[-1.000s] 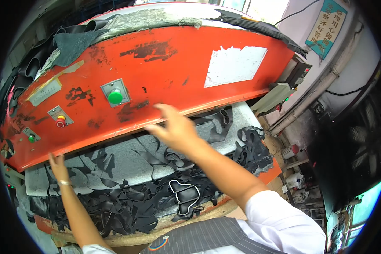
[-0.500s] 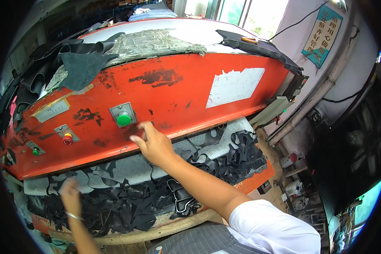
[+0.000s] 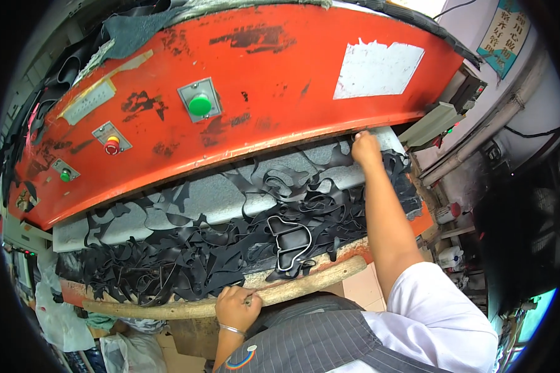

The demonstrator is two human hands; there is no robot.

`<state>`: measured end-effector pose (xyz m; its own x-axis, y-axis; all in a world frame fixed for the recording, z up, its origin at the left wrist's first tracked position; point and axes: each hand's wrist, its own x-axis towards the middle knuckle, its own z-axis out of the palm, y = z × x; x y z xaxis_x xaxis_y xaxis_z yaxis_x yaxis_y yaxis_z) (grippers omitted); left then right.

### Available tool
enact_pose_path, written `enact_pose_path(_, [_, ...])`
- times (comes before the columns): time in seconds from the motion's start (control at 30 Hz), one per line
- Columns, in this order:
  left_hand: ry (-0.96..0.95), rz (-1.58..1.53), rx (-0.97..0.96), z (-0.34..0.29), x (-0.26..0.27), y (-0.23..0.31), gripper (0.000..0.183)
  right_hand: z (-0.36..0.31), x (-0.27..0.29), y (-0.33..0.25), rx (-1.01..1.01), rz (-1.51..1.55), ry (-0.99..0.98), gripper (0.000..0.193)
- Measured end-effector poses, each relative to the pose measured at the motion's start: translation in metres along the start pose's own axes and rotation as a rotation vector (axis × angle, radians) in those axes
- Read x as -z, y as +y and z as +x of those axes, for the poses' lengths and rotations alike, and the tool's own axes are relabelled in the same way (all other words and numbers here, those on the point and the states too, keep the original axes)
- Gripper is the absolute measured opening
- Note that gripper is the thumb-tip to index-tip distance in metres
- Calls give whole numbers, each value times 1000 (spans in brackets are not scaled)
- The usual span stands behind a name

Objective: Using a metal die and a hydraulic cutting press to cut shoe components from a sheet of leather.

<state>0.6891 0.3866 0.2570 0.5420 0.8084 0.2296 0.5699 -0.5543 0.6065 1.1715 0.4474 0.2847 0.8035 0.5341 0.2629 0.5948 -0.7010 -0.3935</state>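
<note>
My right hand (image 3: pixel 366 148) is closed at the right end of the pale grey board (image 3: pixel 213 202), just under the front edge of the red machine (image 3: pixel 280 87). Black leather offcuts (image 3: pixel 336 155) lie against its left side, but what its fingers grip is hidden. Over the wooden rail (image 3: pixel 317 278) at the machine's front, my left hand (image 3: pixel 238 308) rests with its fingers curled in. I cannot make out what is inside it. Between the hands, a metal cutting die (image 3: pixel 290 244) with a curved outline lies on the heap of black leather scraps (image 3: pixel 211 252).
A green push button (image 3: pixel 200 105), a red knob (image 3: pixel 112 145) and a smaller green button (image 3: pixel 65 176) sit on the machine's front. A control box (image 3: pixel 438 121) juts out at its right end. Plastic bags (image 3: pixel 130 354) lie at the lower left. A pipe (image 3: pixel 479 143) runs along the wall.
My right hand has moved from near the green button rightward to the board's far end. My left hand has come from above the scraps to the wooden rail. The view has tilted lower.
</note>
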Motion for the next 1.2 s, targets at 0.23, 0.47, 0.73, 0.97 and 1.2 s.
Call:
enact_pose_path(0.23, [-369, 8, 92, 33, 21, -1, 20, 36, -30, -19, -231, -107, -159, 40])
enact_pose_path(0.47, [-320, -89, -35, 195, 2, 20, 21, 44, -48, -13, -49, -249, -3, 41])
enact_pose_path(0.73, [182, 113, -377, 317, -86, 4, 33, 58, -54, -4, 42, -214, -80, 39])
enact_pose_path(0.97, [100, 361, -317, 349, -119, -21, 41, 47, -65, -16, -39, -283, -37, 42])
enact_pose_path(1.2, [-17, 338, -728, 354, -151, 10, 32, 53, -64, -11, -67, -224, -88, 47])
